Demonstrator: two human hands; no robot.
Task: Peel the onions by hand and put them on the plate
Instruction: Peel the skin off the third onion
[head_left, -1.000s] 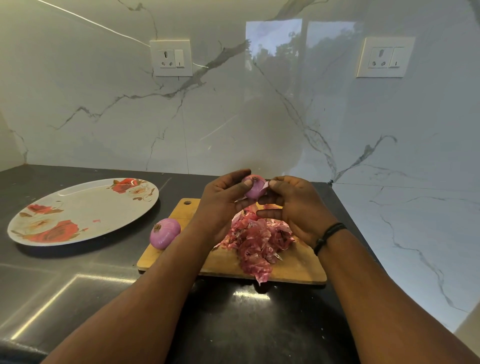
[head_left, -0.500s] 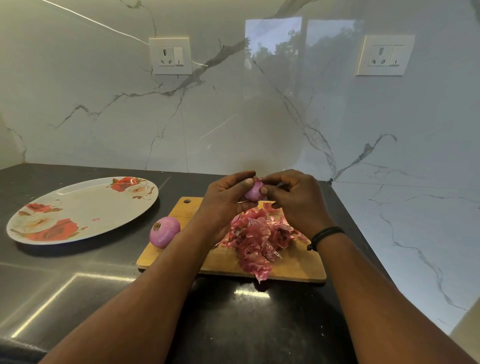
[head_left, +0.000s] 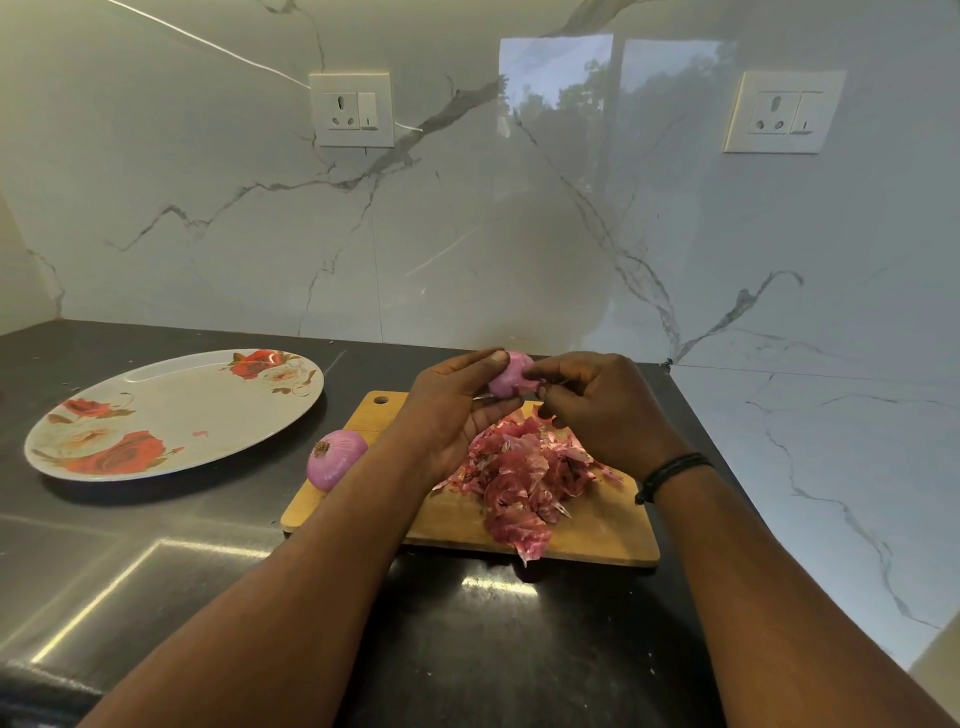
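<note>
mid-peel: left hand (head_left: 452, 410) cups small onion (head_left: 508, 376) above cutting board (head_left: 597, 530), right hand (head_left: 597, 410) seemingly pinching loose skin, second onion (head_left: 335, 460) waits beside plate (head_left: 171, 415); next, tear skin off

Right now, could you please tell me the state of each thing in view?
Left hand: grips the held onion.
Right hand: pinches skin on that onion.
Held onion: raised above the board, partly peeled.
Second onion: resting at the board's left edge.
Peels: heaped on the cutting board.
Plate: holds no onions.
</note>
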